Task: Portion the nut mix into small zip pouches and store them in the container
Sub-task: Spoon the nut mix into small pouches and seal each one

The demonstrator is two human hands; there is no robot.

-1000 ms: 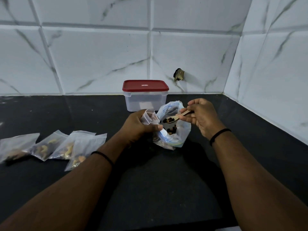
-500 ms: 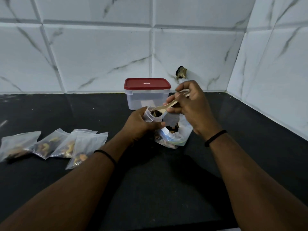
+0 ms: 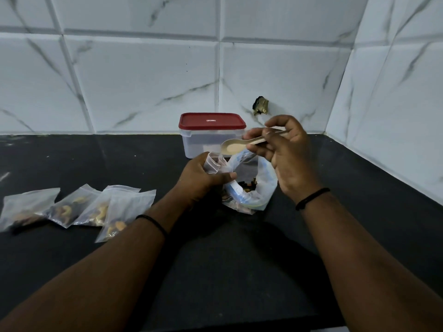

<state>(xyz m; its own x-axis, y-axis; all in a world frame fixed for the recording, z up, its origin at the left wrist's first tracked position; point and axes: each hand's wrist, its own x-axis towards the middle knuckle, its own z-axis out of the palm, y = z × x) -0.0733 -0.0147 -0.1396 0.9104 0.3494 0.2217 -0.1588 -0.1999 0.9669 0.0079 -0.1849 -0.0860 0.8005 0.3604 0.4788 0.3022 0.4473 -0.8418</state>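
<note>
**Spoon empty over pouch, scoop just tipped in**

Head view, only one we have:

- Left hand point(image 3: 201, 180) holds a small zip pouch point(image 3: 215, 164) upright, mouth open. Fingers wrapped round it, thumb pressed across the front. Can't see how full it is; the hand covers the body.
- Right hand point(image 3: 285, 154) pinches the handle of a wooden spoon point(image 3: 236, 146) between thumb and curled fingers. Bowl sits just above the pouch mouth, tilted toward camera, and looks empty.
- Nut mix point(image 3: 249, 185) sits low in the big clear bag point(image 3: 254, 178), which is touching the left hand, mouth gaping up.
- Four filled pouches point(image 3: 79, 209) lie overlapping on the black counter point(image 3: 239, 259), well to the left.
- Container point(image 3: 211, 135) stands behind the bag by the tiled wall, red lid on.

Handling, my read: the pouch is thin floppy film, light and slippery, and the mouth collapses if it's let go. Grip near the zip rim to keep it open. The big bag is just as limp and won't stand reliably. Nuts are loose and roll, so keep the spoon level.

Versus half a second ago: the spoon was loaded with its bowl at the pouch mouth; now it's empty and lifted slightly. The left-hand grip is unchanged.
</note>
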